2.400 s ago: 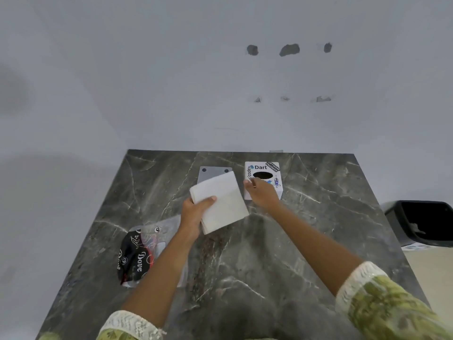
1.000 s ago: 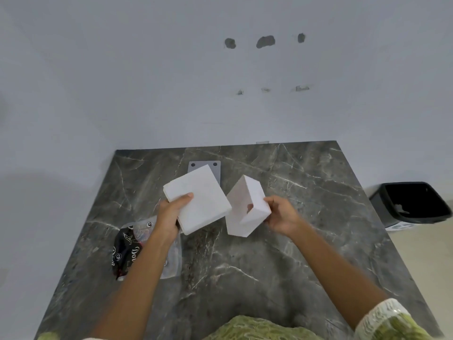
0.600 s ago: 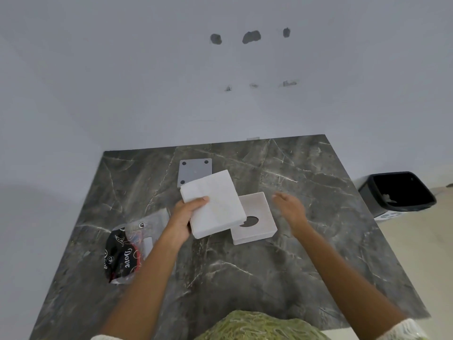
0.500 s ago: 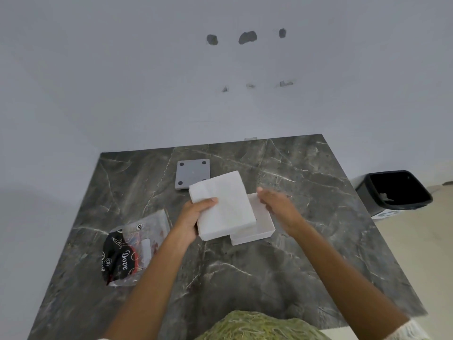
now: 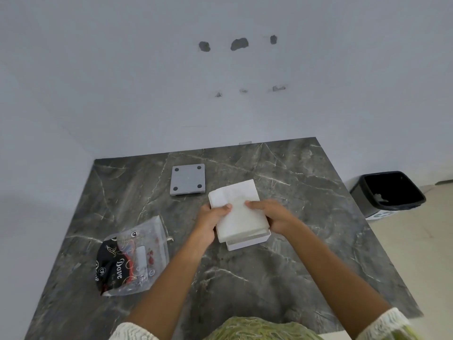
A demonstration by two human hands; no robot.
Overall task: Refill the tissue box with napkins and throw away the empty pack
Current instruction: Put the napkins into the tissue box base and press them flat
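On the counter (image 5: 306, 253) mid-front, the right hand (image 5: 277, 217) has joined the left hand (image 5: 212, 217), both w/ closed grip on the napkins (image 5: 237, 212) now over the upturned tissue box (image 5: 247, 242) (bottom open), so loading's begun; empty pack (image 5: 132, 258) lies left, unbinned.

Two bare forearms reach in from the bottom edge, each ending in an unadorned hand, the left hand (image 5: 210, 218) and the right hand (image 5: 274, 215); no rings, watch or bracelets show. The sleeves are pushed up near the elbows, in a pale green leafy print edged with white lace cuffs; the same green print (image 5: 259, 330) fills the bottom centre.
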